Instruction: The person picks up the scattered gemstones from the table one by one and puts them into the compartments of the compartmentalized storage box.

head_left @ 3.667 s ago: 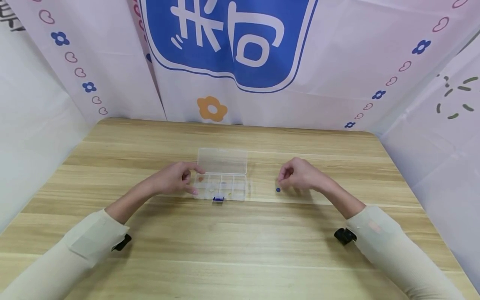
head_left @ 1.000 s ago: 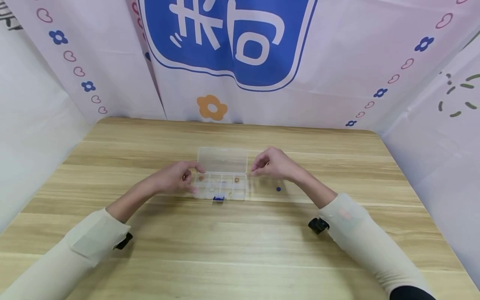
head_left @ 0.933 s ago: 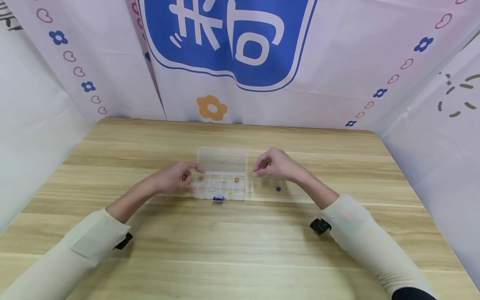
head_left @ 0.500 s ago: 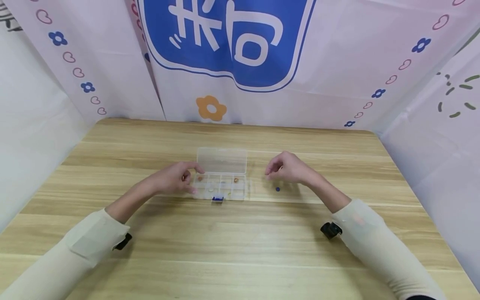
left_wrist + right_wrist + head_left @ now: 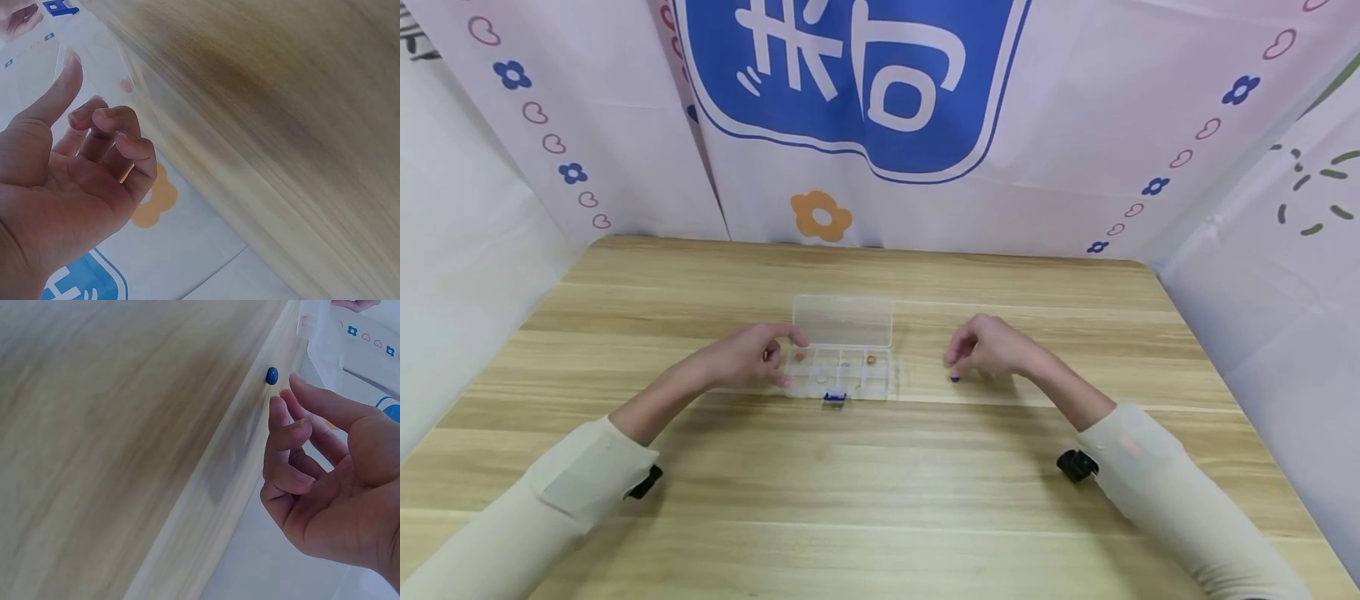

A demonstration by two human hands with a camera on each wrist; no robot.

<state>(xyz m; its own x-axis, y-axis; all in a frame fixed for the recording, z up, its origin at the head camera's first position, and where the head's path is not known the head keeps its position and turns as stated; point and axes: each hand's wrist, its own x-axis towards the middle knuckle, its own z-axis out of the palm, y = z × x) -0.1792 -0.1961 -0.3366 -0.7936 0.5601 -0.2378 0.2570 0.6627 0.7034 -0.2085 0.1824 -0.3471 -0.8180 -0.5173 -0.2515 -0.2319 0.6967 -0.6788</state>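
Note:
A clear plastic compartment box (image 5: 850,372) stands mid-table with its lid (image 5: 842,321) folded back and a blue latch (image 5: 834,397) at the front. My left hand (image 5: 741,358) holds the box's left end, index finger at the back corner and thumb toward the front. In the left wrist view, the other fingers (image 5: 134,144) are bent into the palm. My right hand (image 5: 988,346) is low over the table right of the box. Its parted thumb and fingertips (image 5: 277,406) hover beside a small, round, bead-like blue piece (image 5: 272,376) lying on the wood.
Orange-brown pieces sit in the back-left compartment (image 5: 800,357) and back-right compartment (image 5: 871,360); paler small bits show in others. A printed white cloth (image 5: 1045,208) hangs behind the wooden table (image 5: 865,500), with white sheeting at both sides.
An orange-brown piece now shows in the box's back-right compartment, unlike in the earliest frame. My right hand has moved from beside the box rightward and down to the blue piece. My left hand stays.

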